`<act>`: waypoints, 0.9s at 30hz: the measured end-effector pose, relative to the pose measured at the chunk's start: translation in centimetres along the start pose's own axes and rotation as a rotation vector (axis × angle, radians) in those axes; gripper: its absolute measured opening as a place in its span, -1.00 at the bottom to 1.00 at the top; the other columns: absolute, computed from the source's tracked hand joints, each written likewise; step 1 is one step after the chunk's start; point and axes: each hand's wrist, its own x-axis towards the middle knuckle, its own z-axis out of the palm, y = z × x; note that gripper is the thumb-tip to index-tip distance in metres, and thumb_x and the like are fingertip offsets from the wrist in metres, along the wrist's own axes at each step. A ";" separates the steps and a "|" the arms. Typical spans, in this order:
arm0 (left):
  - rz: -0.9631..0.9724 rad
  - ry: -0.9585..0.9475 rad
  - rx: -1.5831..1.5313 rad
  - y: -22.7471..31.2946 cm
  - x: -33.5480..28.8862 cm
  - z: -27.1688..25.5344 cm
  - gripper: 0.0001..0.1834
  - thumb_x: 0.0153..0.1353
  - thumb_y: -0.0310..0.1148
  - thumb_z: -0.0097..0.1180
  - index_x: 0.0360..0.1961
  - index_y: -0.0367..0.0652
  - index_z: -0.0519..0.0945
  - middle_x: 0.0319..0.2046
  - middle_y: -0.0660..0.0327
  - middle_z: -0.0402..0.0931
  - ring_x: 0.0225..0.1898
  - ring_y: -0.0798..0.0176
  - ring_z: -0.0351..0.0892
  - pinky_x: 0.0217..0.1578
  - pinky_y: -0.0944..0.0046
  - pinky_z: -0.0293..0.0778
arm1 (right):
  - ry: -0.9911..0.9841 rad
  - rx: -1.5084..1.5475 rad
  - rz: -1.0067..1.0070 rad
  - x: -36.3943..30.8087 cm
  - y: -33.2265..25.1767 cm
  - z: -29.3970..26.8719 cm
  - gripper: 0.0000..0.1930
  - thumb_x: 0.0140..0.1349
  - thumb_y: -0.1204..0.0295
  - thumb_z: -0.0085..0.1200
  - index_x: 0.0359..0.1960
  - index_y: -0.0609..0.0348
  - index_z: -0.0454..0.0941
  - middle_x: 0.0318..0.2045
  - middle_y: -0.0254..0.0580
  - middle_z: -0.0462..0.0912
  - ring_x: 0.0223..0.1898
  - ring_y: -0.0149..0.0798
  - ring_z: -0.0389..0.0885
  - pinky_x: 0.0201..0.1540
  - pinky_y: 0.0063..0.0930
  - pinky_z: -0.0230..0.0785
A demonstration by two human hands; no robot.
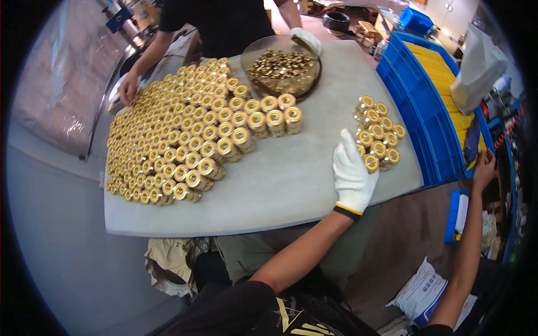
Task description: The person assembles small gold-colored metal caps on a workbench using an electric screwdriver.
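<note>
My left hand [353, 175], in a white knit glove with a dark and yellow cuff, reaches over the right side of the table. Its fingers are stretched out along the left side of a small cluster of cylinders [378, 133] with gold-ringed tops, close to or touching them. My right hand [484, 167] is bare, at the near right corner of a blue plastic crate [412, 112]. Its fingers are bent beside a dark blue object [472, 140] on yellow packs [431, 61]; anything they grip is too small to make out.
A large block of similar cylinders [179, 129] covers the table's left side. Behind stands a round bowl [311, 78] of small gold pieces. Across the table, a co-worker's bare hand [128, 88] touches the block; their gloved hand [307, 40] holds the bowl's rim.
</note>
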 end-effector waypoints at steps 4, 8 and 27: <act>0.089 0.016 -0.020 -0.1 1.7 -2.3 0.22 -0.12 -0.40 0.41 0.50 -0.36 -0.11 0.04 -0.18 0.35 0.07 -0.25 0.42 0.08 -0.09 0.42 | 0.008 -0.028 -0.012 1.1 2.7 -1.0 -0.51 0.46 0.14 0.07 0.25 0.24 0.47 0.07 -0.04 0.68 0.09 -0.16 0.66 0.16 -0.34 0.42; 0.397 -0.797 0.372 -1.8 6.1 -13.3 0.13 -0.11 -0.40 0.33 0.49 -0.35 -0.01 -0.14 -0.12 0.50 -0.18 -0.18 0.58 -0.11 -0.09 0.53 | -0.001 -0.060 0.050 0.6 2.5 -0.2 -0.52 0.47 0.15 0.06 0.26 0.23 0.47 0.07 -0.04 0.68 0.12 -0.15 0.65 0.17 -0.34 0.41; 0.993 -0.831 1.459 -8.8 7.5 -18.8 -0.40 0.34 -0.35 -0.16 0.37 -0.43 0.29 0.38 -0.17 0.27 0.48 -0.20 0.10 0.53 -0.14 -0.18 | 0.032 0.041 -0.016 -0.2 -0.1 -1.1 -0.59 0.43 0.23 0.11 0.16 0.26 0.53 -0.05 -0.06 0.71 -0.04 -0.24 0.70 0.07 -0.40 0.47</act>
